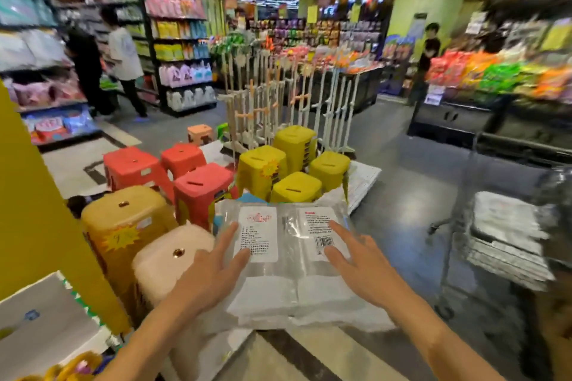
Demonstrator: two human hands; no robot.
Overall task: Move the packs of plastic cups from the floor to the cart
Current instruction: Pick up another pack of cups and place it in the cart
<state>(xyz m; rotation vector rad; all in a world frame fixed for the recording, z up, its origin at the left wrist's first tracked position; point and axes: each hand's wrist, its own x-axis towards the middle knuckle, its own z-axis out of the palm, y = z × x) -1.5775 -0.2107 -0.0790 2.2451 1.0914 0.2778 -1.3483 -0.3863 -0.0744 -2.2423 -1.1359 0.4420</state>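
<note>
Item 1. Cart (523, 145): a metal-framed cart on castors is standing to the right of the hands, well apart from them. Its deck is carrying a flat stack of clear-wrapped packs (507, 226); the view there is blurred, so their count cannot be told.

Item 2. Stools: stacks of plastic stools are sitting on the floor beyond and to the left of the hands. The yellow stools (278, 170) are standing straight ahead of the fingertips and the red stools (198, 185) ahead and to the left. A tan stool (123, 219) and a pale stool (173, 257) are standing just beside the left wrist.

Item 3. Packs of plastic cups (288, 260): a clear-wrapped bundle showing two stacks side by side, each under a white printed label, is lying flat between the two hands. It is up off the floor at about the height of the stool tops, its far edge pointing toward the yellow stools. It is not on the cart.

Item 4. Left hand (210, 266): it is pressing on the bundle's left side, palm down, with two straight digits lying spread across the left label.

Item 5. Right hand (362, 263): it is pressing on the right side likewise, with straight fingers lying on the right label beside the barcode. On both hands the visible fingers are lying flat, not curling round the wrap; anything under the bundle is hidden.
</note>
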